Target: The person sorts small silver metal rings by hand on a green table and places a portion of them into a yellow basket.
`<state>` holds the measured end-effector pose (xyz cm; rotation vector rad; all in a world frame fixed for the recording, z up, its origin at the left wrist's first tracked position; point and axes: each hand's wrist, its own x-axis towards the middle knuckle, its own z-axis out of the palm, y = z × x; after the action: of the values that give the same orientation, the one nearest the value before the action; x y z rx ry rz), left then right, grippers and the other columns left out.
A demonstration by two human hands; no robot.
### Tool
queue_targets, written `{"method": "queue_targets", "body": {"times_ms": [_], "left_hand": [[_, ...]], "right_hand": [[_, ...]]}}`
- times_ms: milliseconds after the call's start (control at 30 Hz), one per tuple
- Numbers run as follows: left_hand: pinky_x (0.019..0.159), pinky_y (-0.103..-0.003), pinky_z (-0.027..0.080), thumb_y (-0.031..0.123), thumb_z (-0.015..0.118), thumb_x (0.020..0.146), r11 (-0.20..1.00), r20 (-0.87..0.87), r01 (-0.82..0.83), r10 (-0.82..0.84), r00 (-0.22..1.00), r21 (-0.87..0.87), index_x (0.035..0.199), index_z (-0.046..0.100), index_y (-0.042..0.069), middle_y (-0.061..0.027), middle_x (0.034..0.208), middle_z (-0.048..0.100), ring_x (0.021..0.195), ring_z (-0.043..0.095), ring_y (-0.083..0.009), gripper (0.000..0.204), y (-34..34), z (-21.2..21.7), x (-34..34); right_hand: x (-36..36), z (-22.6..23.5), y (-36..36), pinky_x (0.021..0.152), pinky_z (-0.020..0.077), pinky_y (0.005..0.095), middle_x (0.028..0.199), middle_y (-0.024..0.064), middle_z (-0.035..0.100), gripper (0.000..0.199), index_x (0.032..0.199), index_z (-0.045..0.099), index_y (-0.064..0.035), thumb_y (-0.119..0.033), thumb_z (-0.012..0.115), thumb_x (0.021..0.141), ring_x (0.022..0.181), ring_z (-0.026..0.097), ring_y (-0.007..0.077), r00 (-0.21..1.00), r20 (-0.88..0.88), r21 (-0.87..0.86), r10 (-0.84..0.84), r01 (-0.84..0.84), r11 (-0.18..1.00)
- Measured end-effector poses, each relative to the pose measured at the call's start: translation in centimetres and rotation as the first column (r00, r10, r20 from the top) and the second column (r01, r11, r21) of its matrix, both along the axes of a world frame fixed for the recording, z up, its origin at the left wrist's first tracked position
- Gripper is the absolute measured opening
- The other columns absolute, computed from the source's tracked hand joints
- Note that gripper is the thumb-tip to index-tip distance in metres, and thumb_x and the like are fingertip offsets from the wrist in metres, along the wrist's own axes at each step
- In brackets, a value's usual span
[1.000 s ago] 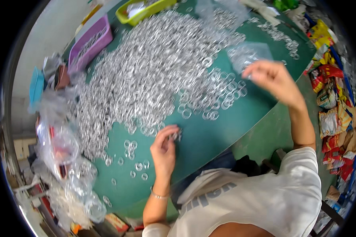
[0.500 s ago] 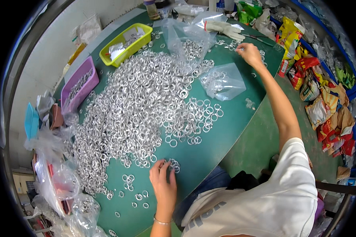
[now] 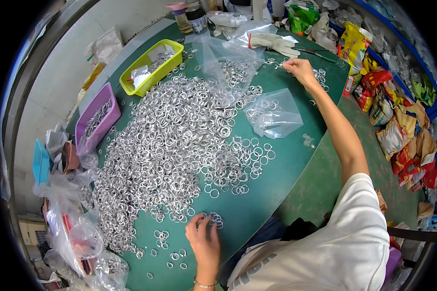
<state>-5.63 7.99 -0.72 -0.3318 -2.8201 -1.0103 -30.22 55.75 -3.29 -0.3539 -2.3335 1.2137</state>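
In the head view, the right hand [image 3: 301,72] has moved from the soft, clear bag [image 3: 290,115] to loose rings [image 3: 273,63] at upper right, so both hands are now at rings; its fingertips pinch together, any contents unclear. The left hand [image 3: 203,242] stays at lower centre, fingers curled at a cluster [image 3: 219,222], grip impossible to tell. The pile [image 3: 165,140] of shiny, metallic-looking hoops spreads centre-left, below 2 baskets [image 3: 161,72].

Shines silver in the heaped rings [image 3: 165,131], against deep green on the tabletop [image 3: 257,208]. Turns lime on the upper basket [image 3: 161,73], lilac on the lower basket [image 3: 108,123], blue on the tub [image 3: 41,162]. Shows off-white, red-edged on the glove [image 3: 277,43], white with grey print on the shirt [image 3: 320,237].
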Motion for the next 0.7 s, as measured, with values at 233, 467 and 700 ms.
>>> {"method": "queue_targets", "body": {"times_ms": [233, 467, 700], "left_hand": [[0.081, -0.034, 0.046, -0.008, 0.064, 0.072, 0.964, 0.006, 0.060, -0.063, 0.998, 0.260, 0.099, 0.061, 0.001, -0.0126, 0.104, 0.059, 0.095, 0.057, -0.0257, 0.029, 1.2, 1.7, -0.2], [0.094, -0.034, 0.045, 0.007, 0.052, 0.091, 0.209, 0.419, -0.372, -0.601, 0.680, 0.904, 0.128, 0.040, -0.006, -0.0180, 0.121, 0.052, 0.109, 0.054, -0.0242, 0.041, 5.3, 4.5, -1.7], [0.101, -0.038, 0.041, 0.003, 0.043, 0.092, 0.066, 0.504, -0.596, -0.611, 0.610, 0.801, 0.130, 0.031, -0.013, -0.0264, 0.128, 0.044, 0.118, 0.048, -0.0319, 0.043, 5.9, 1.8, -1.9]], "right_hand": [[12.3, 8.5, -14.9, 0.047, 0.0190, 0.0216, 0.056, -0.0109, 0.028, 0.010, 0.081, 0.066, -0.0030, -0.012, 0.068, 0.080, 0.052, 0.024, 0.0011, 0.922, -0.003, -0.071, 0.388, -0.388, 0.919], [19.5, 8.2, -22.7, 0.048, 0.0440, 0.0290, 0.069, 0.0072, 0.064, 0.008, 0.080, 0.067, -0.0064, -0.011, 0.069, 0.074, 0.055, 0.059, 0.0158, 0.746, 0.007, 0.162, 0.666, -0.658, 0.735], [20.9, 4.3, -23.7, 0.051, 0.0443, 0.0292, 0.067, 0.0018, 0.060, 0.018, 0.098, 0.061, -0.0039, -0.018, 0.055, 0.088, 0.054, 0.056, 0.0175, 0.612, -0.097, -0.767, 0.785, -0.548, 0.333]]}}
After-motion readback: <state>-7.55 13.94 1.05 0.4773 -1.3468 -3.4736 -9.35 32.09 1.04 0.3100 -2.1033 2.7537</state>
